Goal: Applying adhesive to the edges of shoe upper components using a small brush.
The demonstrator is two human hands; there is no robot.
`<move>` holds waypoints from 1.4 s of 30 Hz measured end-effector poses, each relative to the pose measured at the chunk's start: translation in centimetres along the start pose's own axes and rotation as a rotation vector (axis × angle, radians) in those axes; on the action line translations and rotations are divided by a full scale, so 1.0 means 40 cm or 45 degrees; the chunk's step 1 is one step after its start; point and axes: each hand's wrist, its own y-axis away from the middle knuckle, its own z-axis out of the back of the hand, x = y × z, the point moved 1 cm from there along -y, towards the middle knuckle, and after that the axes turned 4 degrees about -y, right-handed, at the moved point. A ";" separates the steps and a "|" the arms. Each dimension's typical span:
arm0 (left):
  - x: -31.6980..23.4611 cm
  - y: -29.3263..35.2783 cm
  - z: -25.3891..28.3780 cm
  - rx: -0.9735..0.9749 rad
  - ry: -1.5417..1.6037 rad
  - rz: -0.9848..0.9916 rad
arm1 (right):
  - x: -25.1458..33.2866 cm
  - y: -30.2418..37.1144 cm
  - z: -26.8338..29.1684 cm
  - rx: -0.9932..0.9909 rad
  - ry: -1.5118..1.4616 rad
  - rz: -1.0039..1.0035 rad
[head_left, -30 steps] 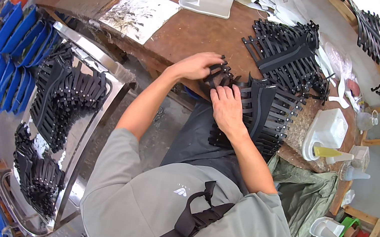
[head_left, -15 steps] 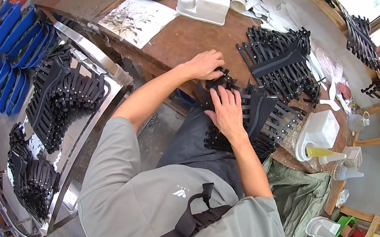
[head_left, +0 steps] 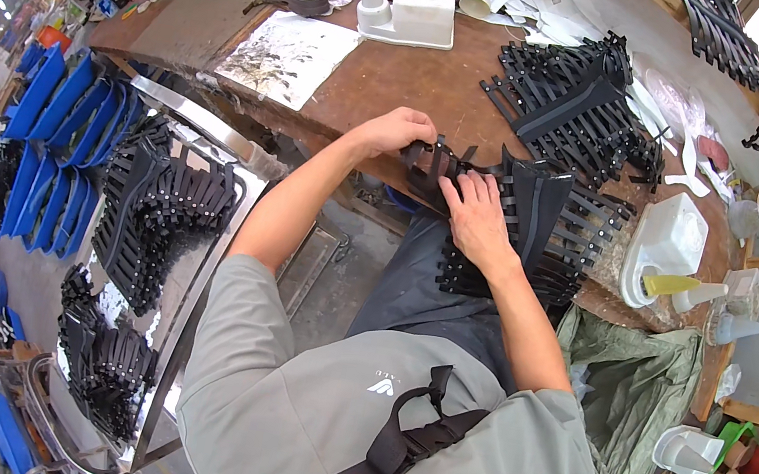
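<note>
Head view: black strappy piece (head_left: 433,167) at near edge of brown bench (head_left: 408,75), between the hands. Left hand (head_left: 394,132) curled, fingertips bunched at its left end; hold unclear. Right hand (head_left: 479,218) half-open, fingers slightly spread by its right end; cannot tell if gripping. Black strapped stack (head_left: 536,212) just right. White container (head_left: 425,14) farther back.

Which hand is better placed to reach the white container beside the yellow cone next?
Probably the right hand: it is nearer the white container. The left hand is farther left, at the end of the black straps.
</note>
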 end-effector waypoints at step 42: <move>0.042 0.181 -0.173 -0.613 1.532 -0.104 | 0.024 -0.067 0.001 -0.511 -0.341 -0.104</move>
